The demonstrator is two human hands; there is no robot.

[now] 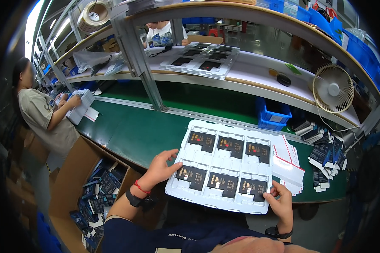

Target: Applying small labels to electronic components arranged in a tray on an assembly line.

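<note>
A white plastic tray point(212, 164) is held in front of me, its near edge out over the bench edge. Two rows of compartments in it carry several flat black batteries point(223, 185) with gold print. My left hand point(161, 168) grips the tray's left edge, the thumb on top near the front-left battery. At the front right corner, my right hand point(280, 203) pinches the rim, its thumb by the front-right battery. The fingers under the tray are partly hidden.
White sheets with red-marked edges point(289, 168) and small dark boxes point(327, 156) lie right on the green bench point(122, 130). A carton point(67, 189) of boxes stands left. Another filled tray point(202, 59), a fan point(332, 88) and blue bins point(273, 113) are beyond. A co-worker point(40, 105) handles trays at left.
</note>
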